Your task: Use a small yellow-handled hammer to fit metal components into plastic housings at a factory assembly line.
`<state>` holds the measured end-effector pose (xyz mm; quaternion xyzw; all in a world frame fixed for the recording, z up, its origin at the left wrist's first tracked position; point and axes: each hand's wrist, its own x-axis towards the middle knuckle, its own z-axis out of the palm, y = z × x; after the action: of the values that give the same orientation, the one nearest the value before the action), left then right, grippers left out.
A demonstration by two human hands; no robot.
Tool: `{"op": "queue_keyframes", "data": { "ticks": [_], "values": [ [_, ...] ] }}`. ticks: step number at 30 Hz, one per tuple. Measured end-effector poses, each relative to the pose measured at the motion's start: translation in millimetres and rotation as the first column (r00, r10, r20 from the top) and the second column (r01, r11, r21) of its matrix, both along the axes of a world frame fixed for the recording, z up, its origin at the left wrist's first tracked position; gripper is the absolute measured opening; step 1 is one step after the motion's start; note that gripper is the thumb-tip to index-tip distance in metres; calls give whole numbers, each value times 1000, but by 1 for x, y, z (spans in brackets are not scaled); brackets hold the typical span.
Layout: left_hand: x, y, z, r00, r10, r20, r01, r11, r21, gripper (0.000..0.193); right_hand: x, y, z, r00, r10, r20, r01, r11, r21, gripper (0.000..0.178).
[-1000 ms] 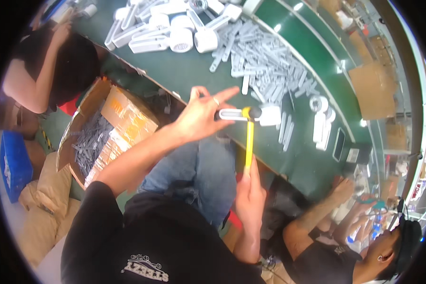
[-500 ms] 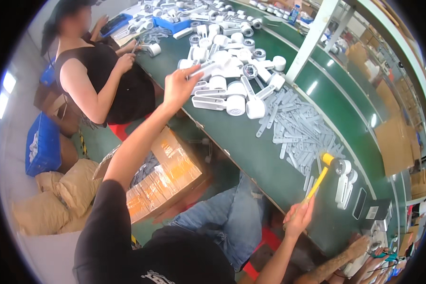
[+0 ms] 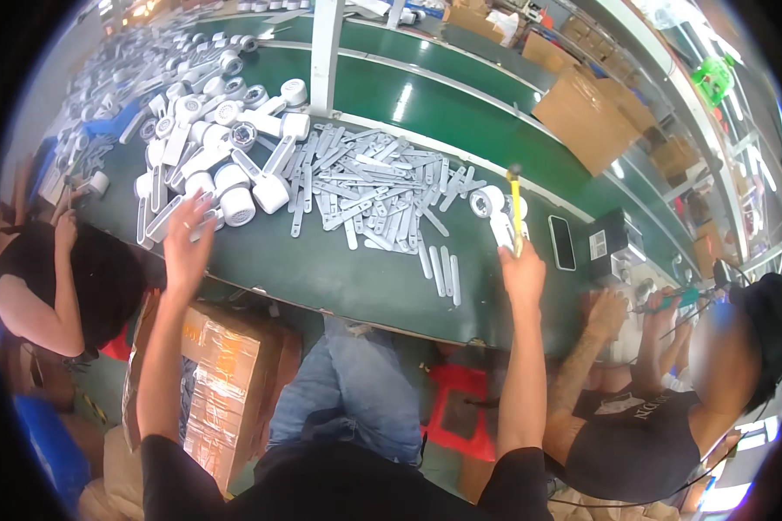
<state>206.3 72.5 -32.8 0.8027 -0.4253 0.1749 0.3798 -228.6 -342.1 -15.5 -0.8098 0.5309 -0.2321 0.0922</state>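
My left hand (image 3: 188,241) reaches out over the green table (image 3: 321,269) with its fingers spread, just below a heap of white handheld devices with round heads (image 3: 235,187); it holds nothing. My right hand (image 3: 521,269) is closed around a yellow-handled screwdriver (image 3: 515,207) that points upward. Right beside the screwdriver lies a white device with a round head (image 3: 493,208). A pile of flat grey-white plastic strips (image 3: 374,195) lies spread between my two hands.
A person in black works at the left (image 3: 56,278), another in black at the right (image 3: 669,408). An open cardboard box (image 3: 208,382) stands by my left knee, a red stool (image 3: 465,408) under the table. Brown cartons (image 3: 595,117) sit beyond the green conveyor.
My left hand has let go of the white part and swung far out to the left toward the heap. The right hand keeps the screwdriver, now raised upright at the table's right.
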Motion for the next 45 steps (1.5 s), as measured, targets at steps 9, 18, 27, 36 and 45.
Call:
{"op": "queue_keyframes", "data": {
  "ticks": [9,18,27,36,45],
  "values": [
    [-131,31,-6,978,-99,-185,95,995,-30,33,-5,60,57,960,-89,266,18,966,258,44],
    [-128,-58,5,977,-18,-211,9,999,-45,35,54,176,14,861,495,115,-507,827,241,37],
    [-88,-85,-10,989,36,141,-53,992,118,10,13,170,22,852,309,423,-452,842,295,39],
    [-201,-51,70,723,-433,-538,496,868,-32,13,35,228,28,678,325,659,-578,789,206,30],
    [-159,-107,30,833,-553,37,550,833,62,60,44,200,26,634,-212,744,-456,674,581,25]
  ]
}}
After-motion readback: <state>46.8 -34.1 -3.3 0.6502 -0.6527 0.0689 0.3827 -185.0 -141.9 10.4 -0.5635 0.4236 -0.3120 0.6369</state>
